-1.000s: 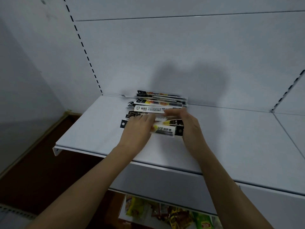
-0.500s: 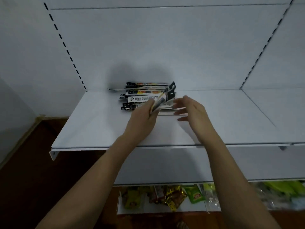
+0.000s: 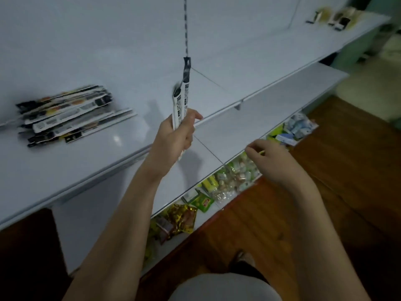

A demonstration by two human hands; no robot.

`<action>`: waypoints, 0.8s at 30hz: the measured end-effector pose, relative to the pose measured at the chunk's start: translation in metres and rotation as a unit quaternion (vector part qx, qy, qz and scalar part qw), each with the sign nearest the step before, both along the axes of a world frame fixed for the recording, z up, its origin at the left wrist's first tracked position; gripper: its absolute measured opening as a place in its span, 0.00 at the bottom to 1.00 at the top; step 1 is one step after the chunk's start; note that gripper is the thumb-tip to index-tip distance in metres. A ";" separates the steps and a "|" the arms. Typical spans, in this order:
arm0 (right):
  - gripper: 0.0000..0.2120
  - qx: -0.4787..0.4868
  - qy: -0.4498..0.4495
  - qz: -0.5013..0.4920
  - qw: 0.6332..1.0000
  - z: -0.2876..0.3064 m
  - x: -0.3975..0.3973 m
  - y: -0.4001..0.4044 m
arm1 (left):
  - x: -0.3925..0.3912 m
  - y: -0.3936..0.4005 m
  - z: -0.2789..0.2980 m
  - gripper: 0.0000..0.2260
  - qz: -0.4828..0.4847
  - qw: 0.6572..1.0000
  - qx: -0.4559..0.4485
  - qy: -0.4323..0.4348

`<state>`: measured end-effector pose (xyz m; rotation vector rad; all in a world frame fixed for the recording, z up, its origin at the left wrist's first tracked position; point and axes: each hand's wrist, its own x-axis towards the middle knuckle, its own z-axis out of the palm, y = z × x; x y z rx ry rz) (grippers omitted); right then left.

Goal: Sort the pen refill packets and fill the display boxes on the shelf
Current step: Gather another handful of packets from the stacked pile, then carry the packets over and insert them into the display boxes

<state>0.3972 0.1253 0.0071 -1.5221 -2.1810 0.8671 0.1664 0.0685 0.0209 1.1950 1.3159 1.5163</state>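
Observation:
My left hand grips a couple of long white-and-black pen refill packets, held upright above the front edge of the white shelf. A loose pile of several more refill packets lies on the shelf far to the left. My right hand hovers lower right, over the shelf below, fingers loosely curled and holding nothing. Small display boxes stand blurred at the far right end of the shelf.
A slotted upright runs down the white back panel. The bottom shelf holds many coloured snack packets. Brown wooden floor spreads to the right, with my foot on it.
My view has swung to the right. My left hand lifted the packets off the pile and carried them right, upright. My right hand came away from the pile and dropped lower.

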 end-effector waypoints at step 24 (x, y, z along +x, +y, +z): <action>0.10 -0.191 -0.068 -0.219 0.955 -0.075 0.383 0.091 | 0.337 0.204 -0.085 0.18 -0.109 0.973 -0.137 0.149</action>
